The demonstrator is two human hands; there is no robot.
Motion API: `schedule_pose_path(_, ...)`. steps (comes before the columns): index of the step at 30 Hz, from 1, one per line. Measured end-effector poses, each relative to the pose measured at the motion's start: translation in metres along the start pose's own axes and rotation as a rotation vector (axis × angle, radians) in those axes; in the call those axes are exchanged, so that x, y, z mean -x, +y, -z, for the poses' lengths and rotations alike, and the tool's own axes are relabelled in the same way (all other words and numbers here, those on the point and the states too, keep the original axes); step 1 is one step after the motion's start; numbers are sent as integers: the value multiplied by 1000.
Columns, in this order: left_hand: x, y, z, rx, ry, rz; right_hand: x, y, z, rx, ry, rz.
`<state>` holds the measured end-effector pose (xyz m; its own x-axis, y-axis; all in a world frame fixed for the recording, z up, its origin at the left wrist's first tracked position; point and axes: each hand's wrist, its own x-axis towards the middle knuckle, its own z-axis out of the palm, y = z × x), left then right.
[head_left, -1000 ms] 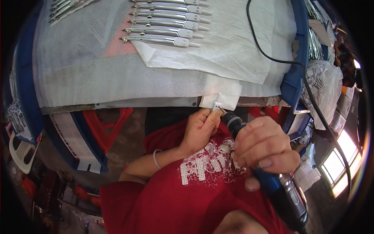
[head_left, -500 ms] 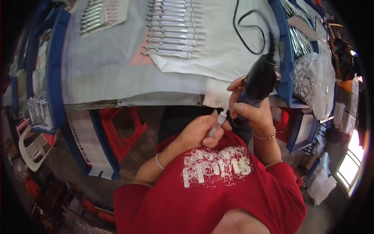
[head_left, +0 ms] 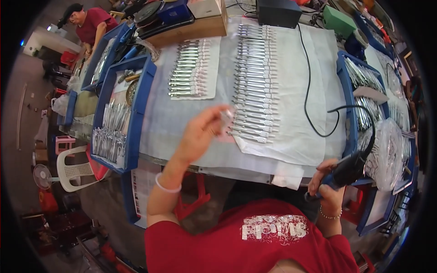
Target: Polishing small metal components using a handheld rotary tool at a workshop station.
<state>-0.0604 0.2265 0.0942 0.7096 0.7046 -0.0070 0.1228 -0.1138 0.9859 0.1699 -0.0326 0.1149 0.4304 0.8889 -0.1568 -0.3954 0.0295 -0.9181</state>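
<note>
My left hand (head_left: 202,129) is raised over the table beside the near end of a long column of slender silver metal pieces (head_left: 256,109). Its fingers are closed on a small silver-white piece (head_left: 226,119), blurred by motion. Low at the table's right front edge, my right hand (head_left: 328,186) wraps around a black corded electric screwdriver (head_left: 349,169); its tip points down to the left. A second, shorter group of similar silver pieces (head_left: 190,73) lies on a white sheet to the left.
Blue bins (head_left: 148,86) holding silver parts flank the table, and a plastic bag (head_left: 387,154) of metal parts sits at right. The cord (head_left: 307,73) loops over the white cloth (head_left: 300,104). A wooden box (head_left: 214,28) and a dark box (head_left: 278,11) stand behind. Another person (head_left: 93,27) is far left.
My left hand has moved from in front of my chest, below the screwdriver, up over the table with the silver-white piece. The screwdriver is lower and farther right. The view has shifted, showing more table.
</note>
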Motion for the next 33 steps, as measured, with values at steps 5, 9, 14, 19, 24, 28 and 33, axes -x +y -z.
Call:
schedule_pose_path(5,-73,-30,78,-70,223,-120,0,3,3,45,3,-10)
schedule_pose_path(9,-128,-38,125,-309,224,-175,-5,2,-1,57,25,-28)
schedule_pose_path(14,-176,-54,159,-553,11,-99,0,5,-6,76,50,-43)
schedule_pose_path(19,-200,-73,168,-433,-232,25,-1,4,-8,152,46,-109)
schedule_pose_path(24,-203,-75,168,-411,-321,135,-5,4,-13,171,34,-151)
schedule_pose_path(28,-201,-73,169,-478,-301,124,-9,1,-18,170,26,-192)
schedule_pose_path(33,-198,-81,180,-650,-254,-80,-9,2,-19,166,6,-198)
